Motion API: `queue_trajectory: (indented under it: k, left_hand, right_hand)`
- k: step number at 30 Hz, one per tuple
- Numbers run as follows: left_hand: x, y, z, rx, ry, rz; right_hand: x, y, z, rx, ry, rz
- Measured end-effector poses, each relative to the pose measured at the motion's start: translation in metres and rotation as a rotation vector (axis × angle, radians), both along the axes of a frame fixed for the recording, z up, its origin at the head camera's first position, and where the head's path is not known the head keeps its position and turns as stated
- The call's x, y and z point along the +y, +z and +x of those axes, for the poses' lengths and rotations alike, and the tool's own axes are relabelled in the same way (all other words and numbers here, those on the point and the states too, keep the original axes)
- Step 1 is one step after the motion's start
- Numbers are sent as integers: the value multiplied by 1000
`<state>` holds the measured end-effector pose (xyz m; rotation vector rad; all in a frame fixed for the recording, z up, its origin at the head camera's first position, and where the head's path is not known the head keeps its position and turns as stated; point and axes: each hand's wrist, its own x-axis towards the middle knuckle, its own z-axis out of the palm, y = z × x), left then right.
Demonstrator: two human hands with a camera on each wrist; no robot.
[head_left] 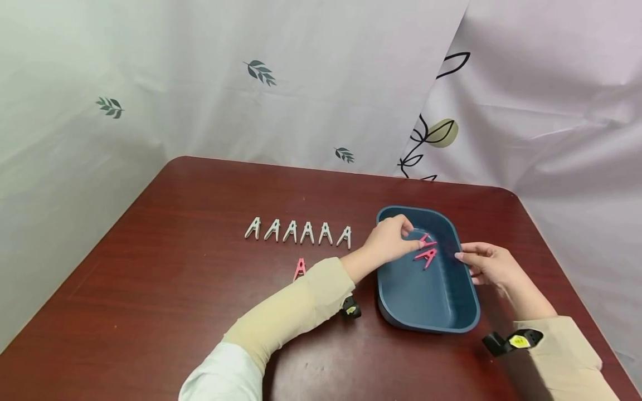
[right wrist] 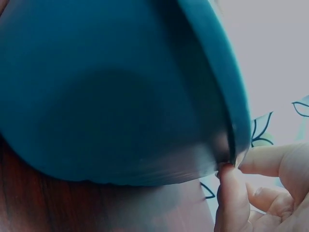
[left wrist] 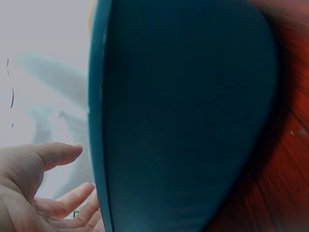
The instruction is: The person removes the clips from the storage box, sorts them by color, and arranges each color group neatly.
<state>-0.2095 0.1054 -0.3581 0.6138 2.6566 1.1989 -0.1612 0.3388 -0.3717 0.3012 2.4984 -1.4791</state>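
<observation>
A dark blue plastic bin (head_left: 413,301) stands on the right half of the table, with two pink spring clips lying inside. My left hand (head_left: 388,239) reaches over its left rim, thumb and fingers apart in the left wrist view (left wrist: 43,188). The thumb tip overlaps the upper pink clip (head_left: 427,241) in the head view; the lower pink clip (head_left: 427,257) lies just below it. At the right side, my right hand (head_left: 494,266) pinches the bin's rim between thumb and fingers, as the right wrist view also shows (right wrist: 260,188).
Several pale grey spring clips (head_left: 307,233) form a row left of the bin. Nearer, one more pink clip (head_left: 299,267) lies on the dark red wooden table (head_left: 165,267), partly behind the left sleeve. White printed curtains (head_left: 311,83) hang behind the table's far edge.
</observation>
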Motion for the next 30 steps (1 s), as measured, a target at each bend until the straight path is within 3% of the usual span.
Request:
queue_trajectory:
  k: [6,18,30]
  left_hand:
    - [14,2,2,-43,-4,-3]
    - [45,7,10,-173,64,-50]
    - [61,22,10,-403,113,64]
  right_hand:
    - [1,0,0,-1,2,2]
    - [0,3,0,-1,9,9]
    - [2,2,0,-6,10,17]
